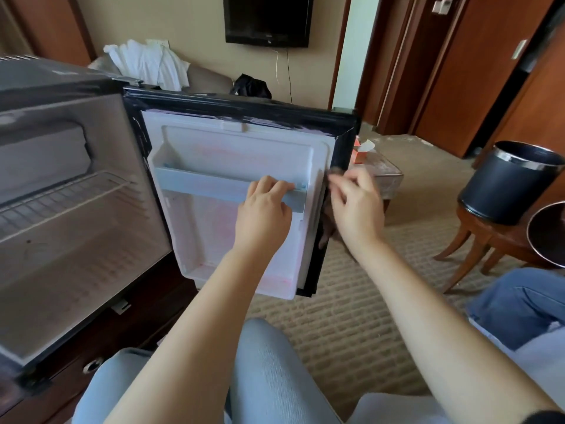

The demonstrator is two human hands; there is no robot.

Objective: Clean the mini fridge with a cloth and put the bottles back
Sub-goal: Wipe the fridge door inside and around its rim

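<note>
As we sit before it, mini fridge [61, 228]: at left, its inside open to us, a wire rack [58, 198] across it.
Door [238, 142]: swung open to the middle, white lining toward us.
Left hand [263, 215]: our grip holds the door shelf [204, 186] near its right end, fingers curled over the rail.
Right hand [357, 206]: just beside the door's right edge, blurred; we cannot tell whether this grip holds something.
Far right: a black bin [507, 191].

A black television [268, 19] hangs on the wall [183, 26]. White linen [146, 64] is heaped on a sofa [209, 79] (a black bag [251, 87] beside it). A black bin [504, 185] stands on a wooden stool [477, 240]; an orange tissue box [362, 153] sits on a low table [389, 174].
</note>
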